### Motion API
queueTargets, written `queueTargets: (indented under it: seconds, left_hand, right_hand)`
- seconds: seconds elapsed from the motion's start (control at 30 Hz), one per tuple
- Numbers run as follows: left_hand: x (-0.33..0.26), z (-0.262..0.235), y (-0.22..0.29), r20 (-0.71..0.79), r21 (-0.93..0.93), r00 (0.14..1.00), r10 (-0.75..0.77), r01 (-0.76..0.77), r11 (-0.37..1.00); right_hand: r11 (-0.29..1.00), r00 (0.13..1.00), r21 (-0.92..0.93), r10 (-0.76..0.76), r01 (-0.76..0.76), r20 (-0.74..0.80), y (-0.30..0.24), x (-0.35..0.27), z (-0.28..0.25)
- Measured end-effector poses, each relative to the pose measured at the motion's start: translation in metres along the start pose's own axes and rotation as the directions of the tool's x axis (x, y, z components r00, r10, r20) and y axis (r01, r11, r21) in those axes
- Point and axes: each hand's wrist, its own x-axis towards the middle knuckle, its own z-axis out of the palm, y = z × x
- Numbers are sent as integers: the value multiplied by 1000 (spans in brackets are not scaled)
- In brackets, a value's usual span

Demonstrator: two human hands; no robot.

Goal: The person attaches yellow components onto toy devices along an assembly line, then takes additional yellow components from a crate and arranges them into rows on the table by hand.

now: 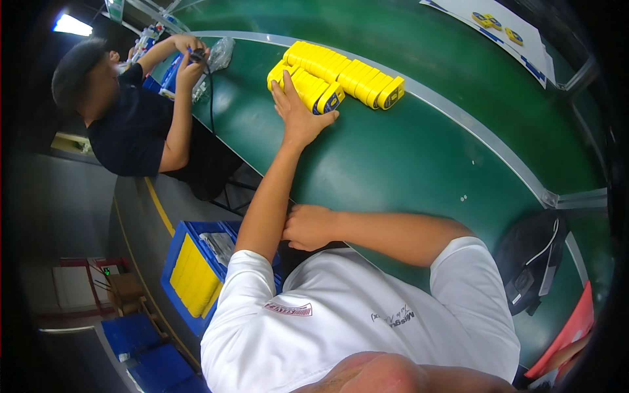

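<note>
Two rows of flat yellow cases with rounded edges, packed face to face, stand on the green table; they look like tape measures, with dark labels on the end faces. My left hand (300, 119) reaches across to the nearer, shorter row (306, 85). Its fingers are spread along the near side of that row, and the thumb points to the row's right end. Just behind lies the longer row (344, 71), untouched. My right hand (308, 226) is curled at the table's near edge, close beside my left forearm; whatever it may hold is hidden.
At the left a person (141, 124) handles a dark object with a cable. A blue crate (180, 288) with yellow contents stands below the table edge. A black bag (532, 259) lies at the right. Several yellow cases (496, 23) rest on a white sheet beyond the rail (458, 118).
</note>
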Motion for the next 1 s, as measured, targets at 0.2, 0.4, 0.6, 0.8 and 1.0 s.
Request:
queueTargets:
  seconds: [0.2,0.4,0.6,0.8,1.0]
  left_hand:
    - [-91,-144,-2,-116,90,988,105,-95,991]
    - [-297,-276,-102,-468,336,850,-241,424,841]
    - [-581,-345,-149,-805,133,216,-552,973,187]
    - [-706,-311,-135,-633,108,-112,-766,967,-231]
    - [-661,-273,-181,-452,297,-180,-874,893,-338]
  right_hand:
    - [1000,999,25,-18,19,-48,-2,0,-3]
    - [992,994,81,99,-96,-38,-16,-6,-20]
    - [998,998,-11,56,-56,-16,-25,3,-30]
    - [989,995,-140,66,-56,70,-28,5,-28]
    - [984,991,-160,97,-82,89,-33,8,-27]
